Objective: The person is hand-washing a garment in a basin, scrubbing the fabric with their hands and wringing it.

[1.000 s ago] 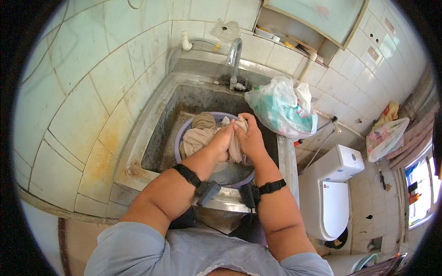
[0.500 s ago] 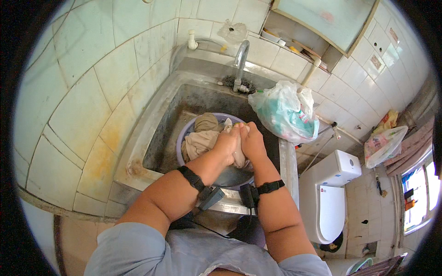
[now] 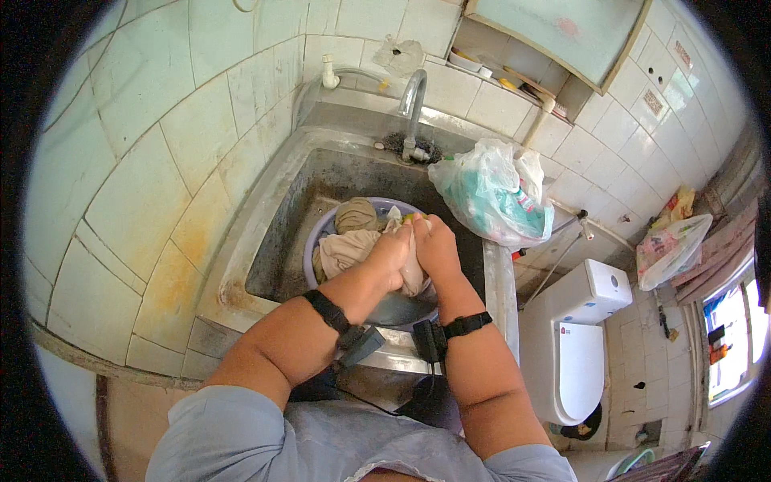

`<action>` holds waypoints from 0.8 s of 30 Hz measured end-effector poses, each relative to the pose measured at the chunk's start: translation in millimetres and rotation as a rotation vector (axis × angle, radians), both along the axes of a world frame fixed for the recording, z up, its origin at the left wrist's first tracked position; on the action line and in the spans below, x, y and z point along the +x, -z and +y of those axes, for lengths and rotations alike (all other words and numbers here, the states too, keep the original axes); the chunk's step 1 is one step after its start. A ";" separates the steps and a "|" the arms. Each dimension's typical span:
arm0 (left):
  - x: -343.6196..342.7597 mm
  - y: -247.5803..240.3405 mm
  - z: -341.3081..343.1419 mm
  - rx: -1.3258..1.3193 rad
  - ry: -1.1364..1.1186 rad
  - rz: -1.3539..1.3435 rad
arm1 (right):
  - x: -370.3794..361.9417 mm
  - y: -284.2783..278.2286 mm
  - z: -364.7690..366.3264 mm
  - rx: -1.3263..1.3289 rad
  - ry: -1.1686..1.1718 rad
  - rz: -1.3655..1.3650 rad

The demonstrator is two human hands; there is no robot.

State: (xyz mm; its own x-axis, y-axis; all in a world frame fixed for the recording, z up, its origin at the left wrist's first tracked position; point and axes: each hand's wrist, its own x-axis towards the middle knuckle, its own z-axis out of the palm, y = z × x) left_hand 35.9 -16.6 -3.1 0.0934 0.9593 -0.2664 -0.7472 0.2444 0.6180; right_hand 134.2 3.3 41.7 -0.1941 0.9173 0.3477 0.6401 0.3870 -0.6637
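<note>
Over the lavender basin (image 3: 308, 257), the left hand (image 3: 390, 257) and right hand (image 3: 437, 247) are pressed together around a bunched beige cloth (image 3: 413, 278), thumbs side by side on top. Both appear curled closed on it; most fingertips are hidden, so the exact finger placement cannot be told. Change noted: a second ago the right hand was more opened out, with a longer fall of fabric draped below it; now the hands are closed in and less cloth shows between them. Judgement: the fabric has gone from a loose hold to a firmer, two-handed squeeze. Appearance of held cloth: pale, creased, gathered into a rounded, wet-looking lump beneath the palms, above the near side of the basin. A small yellow-green patch (image 3: 410, 218) shows just beyond the thumbs; identity unclear. To the left, inside the basin, lie a crumpled beige garment (image 3: 347, 247) and, behind it, an olive-brown cloth (image 3: 355, 214). The basin sits in a stained metal sink (image 3: 229, 293). Farther out: a curved metal faucet (image 3: 413, 104) at the back, and a translucent plastic bag (image 3: 491, 197) on the right-hand rim.
</note>
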 end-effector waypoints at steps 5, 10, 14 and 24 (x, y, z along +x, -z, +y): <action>-12.2 -0.2 -2.1 -0.007 -0.064 -0.052 | -9.7 -21.0 -30.6 0.000 -0.099 -0.004; -8.7 -7.5 -5.4 0.023 0.049 -0.180 | -10.9 -18.0 -23.6 0.077 -0.101 -0.123; 0.8 -9.2 -6.0 0.045 -0.002 -0.023 | 0.0 -10.0 -2.1 -0.114 0.042 -0.002; -17.5 -17.7 -3.0 0.106 -0.188 0.013 | 2.5 10.6 13.0 -0.248 -0.049 0.228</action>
State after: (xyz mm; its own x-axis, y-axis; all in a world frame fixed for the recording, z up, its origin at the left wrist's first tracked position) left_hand 18.4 -19.6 14.6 -0.0923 0.9822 -0.1633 -0.7651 0.0350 0.6429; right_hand 136.6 16.4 31.2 -0.1832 0.9708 0.1550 0.4486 0.2228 -0.8655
